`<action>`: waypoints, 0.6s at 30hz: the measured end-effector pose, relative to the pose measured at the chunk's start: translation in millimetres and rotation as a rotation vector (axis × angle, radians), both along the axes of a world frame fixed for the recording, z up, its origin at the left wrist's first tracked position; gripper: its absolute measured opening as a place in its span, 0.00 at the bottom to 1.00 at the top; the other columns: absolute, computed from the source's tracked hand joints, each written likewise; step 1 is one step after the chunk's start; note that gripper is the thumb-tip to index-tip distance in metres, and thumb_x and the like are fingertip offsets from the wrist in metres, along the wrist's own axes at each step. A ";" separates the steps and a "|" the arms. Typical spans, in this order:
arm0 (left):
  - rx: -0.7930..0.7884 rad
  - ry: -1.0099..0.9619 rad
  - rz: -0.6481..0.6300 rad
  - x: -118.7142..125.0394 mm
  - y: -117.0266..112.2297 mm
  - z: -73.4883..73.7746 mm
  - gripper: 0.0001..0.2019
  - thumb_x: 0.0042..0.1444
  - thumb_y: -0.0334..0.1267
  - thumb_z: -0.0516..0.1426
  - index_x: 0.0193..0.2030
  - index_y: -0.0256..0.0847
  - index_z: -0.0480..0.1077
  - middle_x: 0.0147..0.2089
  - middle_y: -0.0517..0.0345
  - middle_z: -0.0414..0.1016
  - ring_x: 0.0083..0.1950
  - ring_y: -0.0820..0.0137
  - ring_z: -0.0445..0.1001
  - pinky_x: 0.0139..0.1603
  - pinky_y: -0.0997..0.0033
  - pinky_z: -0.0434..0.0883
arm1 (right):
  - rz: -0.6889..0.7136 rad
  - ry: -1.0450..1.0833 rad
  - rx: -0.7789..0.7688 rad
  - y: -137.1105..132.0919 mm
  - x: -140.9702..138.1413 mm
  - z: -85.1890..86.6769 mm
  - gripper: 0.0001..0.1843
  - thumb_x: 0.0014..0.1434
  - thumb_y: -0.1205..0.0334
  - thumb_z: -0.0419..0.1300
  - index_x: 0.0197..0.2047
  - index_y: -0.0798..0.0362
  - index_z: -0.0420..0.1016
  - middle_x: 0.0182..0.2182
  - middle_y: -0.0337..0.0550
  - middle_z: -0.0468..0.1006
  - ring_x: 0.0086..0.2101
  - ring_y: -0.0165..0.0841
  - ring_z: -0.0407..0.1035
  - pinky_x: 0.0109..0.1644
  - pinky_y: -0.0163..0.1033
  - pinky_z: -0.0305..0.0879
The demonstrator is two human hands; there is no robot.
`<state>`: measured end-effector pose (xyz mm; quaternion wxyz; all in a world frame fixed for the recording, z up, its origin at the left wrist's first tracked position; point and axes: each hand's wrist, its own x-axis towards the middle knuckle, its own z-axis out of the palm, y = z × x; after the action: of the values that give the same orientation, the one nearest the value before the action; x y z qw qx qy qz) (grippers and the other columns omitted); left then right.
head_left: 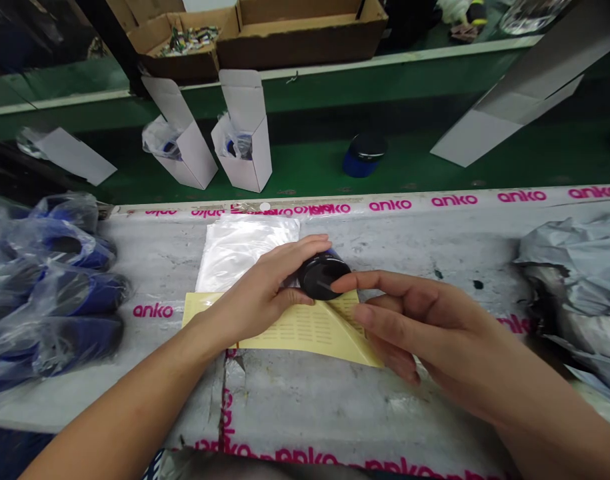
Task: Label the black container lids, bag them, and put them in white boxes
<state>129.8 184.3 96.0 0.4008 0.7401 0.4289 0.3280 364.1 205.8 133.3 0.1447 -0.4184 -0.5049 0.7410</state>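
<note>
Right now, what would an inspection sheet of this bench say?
Surface: stained grey worktable, pink anko tape along its edges.
Job's things: black-faced blue cylinder over a yellow label sheet; clear bags behind.
Clutter: bagged blue cylinders left; grey plastic heap right.
Grippers: left hand grips the cylinder; right hand open, forefinger on its black face.
Cables: nothing seen.
Surroundings: green conveyor with white cartons; cardboard boxes beyond.
</note>
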 end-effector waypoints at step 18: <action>0.005 0.002 -0.016 -0.2 0.3 0.8 0.32 0.65 0.31 0.59 0.72 0.57 0.56 0.74 0.59 0.57 0.75 0.57 0.53 0.77 0.49 0.53 | 0.026 -0.021 0.007 -0.1 0.1 1.9 0.31 0.63 0.42 0.63 0.62 0.54 0.69 0.14 0.30 0.66 0.16 0.26 0.56 0.21 0.32 0.53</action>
<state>129.6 184.6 96.8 0.4014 0.7449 0.4224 0.3249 364.2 205.7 135.2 0.1314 -0.4189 -0.5144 0.7367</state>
